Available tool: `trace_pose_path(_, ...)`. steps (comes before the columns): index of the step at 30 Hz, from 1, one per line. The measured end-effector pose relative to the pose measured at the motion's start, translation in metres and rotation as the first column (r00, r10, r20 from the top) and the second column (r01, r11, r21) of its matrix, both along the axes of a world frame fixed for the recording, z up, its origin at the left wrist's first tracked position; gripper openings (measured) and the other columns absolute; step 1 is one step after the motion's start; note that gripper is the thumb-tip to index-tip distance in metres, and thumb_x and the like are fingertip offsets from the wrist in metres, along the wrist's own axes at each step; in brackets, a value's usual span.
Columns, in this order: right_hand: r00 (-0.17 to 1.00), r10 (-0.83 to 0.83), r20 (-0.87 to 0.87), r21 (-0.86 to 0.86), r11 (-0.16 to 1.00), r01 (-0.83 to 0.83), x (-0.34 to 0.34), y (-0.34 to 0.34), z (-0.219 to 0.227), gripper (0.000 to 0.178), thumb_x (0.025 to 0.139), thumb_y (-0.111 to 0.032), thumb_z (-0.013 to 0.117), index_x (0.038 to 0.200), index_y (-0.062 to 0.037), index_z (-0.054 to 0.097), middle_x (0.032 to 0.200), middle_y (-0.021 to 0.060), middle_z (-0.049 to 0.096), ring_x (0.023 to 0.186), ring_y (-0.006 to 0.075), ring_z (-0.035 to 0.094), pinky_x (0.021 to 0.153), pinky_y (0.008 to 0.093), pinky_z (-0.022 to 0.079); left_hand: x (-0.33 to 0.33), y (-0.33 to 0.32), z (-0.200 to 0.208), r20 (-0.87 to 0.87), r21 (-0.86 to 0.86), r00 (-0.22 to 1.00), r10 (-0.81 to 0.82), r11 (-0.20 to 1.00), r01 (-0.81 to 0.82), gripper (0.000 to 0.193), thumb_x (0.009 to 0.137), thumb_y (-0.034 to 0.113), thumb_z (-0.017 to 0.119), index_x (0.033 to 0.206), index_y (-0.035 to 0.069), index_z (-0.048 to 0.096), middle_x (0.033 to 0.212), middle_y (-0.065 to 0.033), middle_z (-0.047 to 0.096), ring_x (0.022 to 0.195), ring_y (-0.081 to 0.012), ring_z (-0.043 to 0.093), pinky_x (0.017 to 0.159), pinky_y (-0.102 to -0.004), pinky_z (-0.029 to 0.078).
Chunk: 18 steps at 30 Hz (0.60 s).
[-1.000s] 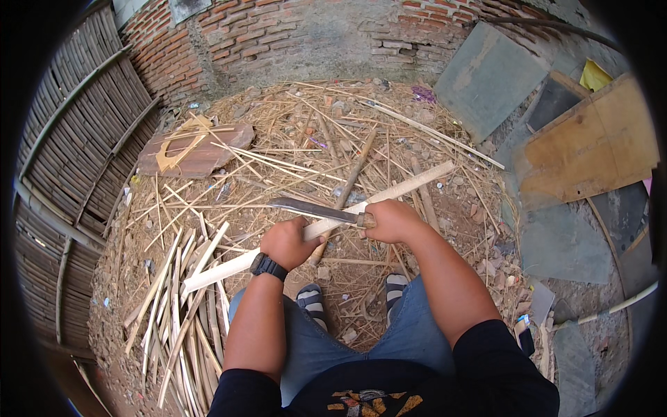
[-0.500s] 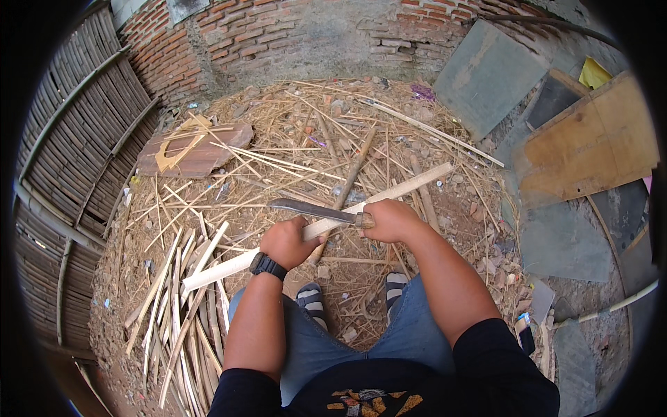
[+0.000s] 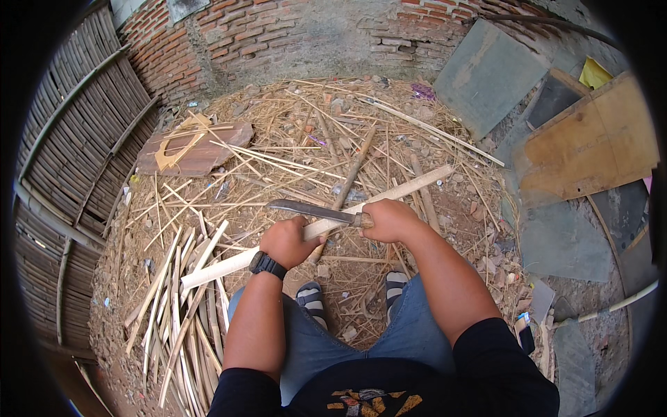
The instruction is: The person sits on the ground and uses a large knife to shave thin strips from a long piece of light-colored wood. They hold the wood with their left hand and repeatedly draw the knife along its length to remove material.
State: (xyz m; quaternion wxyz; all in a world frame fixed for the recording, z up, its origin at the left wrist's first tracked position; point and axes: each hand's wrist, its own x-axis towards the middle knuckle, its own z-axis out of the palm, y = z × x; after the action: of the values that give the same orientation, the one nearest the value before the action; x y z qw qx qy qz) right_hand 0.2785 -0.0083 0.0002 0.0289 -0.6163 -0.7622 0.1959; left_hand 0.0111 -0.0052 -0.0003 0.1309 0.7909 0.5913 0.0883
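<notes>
My left hand [image 3: 286,241], with a dark watch on the wrist, is wrapped round a long pale strip of split bamboo [image 3: 410,186]. The strip slants across in front of me, its near end low at the left and its far end up at the right. In my right hand [image 3: 390,222] is the wooden handle of a machete [image 3: 310,210]. Its dark blade points left, crossing over the strip just beyond my left hand. Whether the edge touches the bamboo I cannot tell. My right fingers are partly hidden behind the hand.
A heap of split bamboo strips [image 3: 184,326] lies at the left by my leg. Thin sticks, straw and a thicker pole [image 3: 356,169] litter the ground ahead. A brown board [image 3: 229,149] lies at far left. Flat sheets and a wooden panel [image 3: 590,139] lean at the right. A brick wall [image 3: 278,38] stands behind.
Almost nothing differs. The bamboo strip has shifted very slightly, its near end a touch further left; both hands keep their hold and the machete stays in place.
</notes>
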Motion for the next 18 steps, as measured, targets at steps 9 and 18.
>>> trace_pose_path(9, 1.000, -0.004, 0.013, -0.021, 1.000, 0.004, 0.0006, 0.0012, 0.0021, 0.051, 0.083, -0.041, 0.082, 0.125, -0.0133, 0.073, 0.118, 0.0168, 0.075, 0.113, 0.0364, 0.071, 0.096, 0.0474, 0.056, 0.0002, -0.0014, 0.0011, 0.028, 0.021, 1.000, -0.013, 1.000, 0.013, 0.053, 0.080, 0.055, 0.085, 0.103, 0.009, 0.077, 0.090, -0.0188, 0.077, 0.088, -0.0380, 0.075, 0.078, -0.0477, 0.060)
trace_pose_path(18, 1.000, 0.007, 0.007, 0.021, 1.000, -0.007, 0.0016, 0.0023, -0.0022, 0.051, 0.082, -0.041, 0.083, 0.124, -0.0129, 0.074, 0.118, 0.0167, 0.075, 0.112, 0.0365, 0.071, 0.095, 0.0476, 0.056, 0.0001, -0.0010, 0.0020, 0.024, 0.008, 1.000, -0.008, 1.000, 0.008, 0.054, 0.080, 0.054, 0.085, 0.105, 0.008, 0.076, 0.090, -0.0189, 0.077, 0.087, -0.0380, 0.075, 0.078, -0.0479, 0.060)
